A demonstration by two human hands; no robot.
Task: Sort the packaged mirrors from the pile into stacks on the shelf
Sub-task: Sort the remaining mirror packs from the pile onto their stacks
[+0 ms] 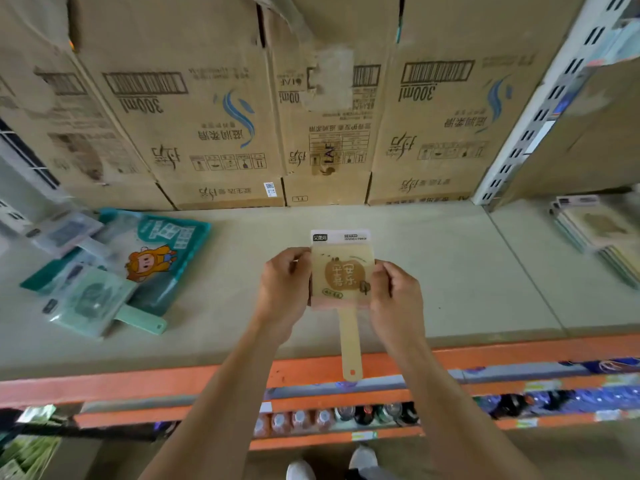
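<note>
In the head view, the left hand [285,285] and right hand [396,292] are each gripping a side edge of one yellow packaged mirror [343,271] with curled fingers. They are holding it at frame centre over the shelf [450,265], with its long axis running top to bottom and its handle lowermost. The pile [86,275], about three blurred packs, is lying at the left, and the stacks [599,233], seemingly two, are sitting at the right edge, so the right hand is looking nearer.
</note>
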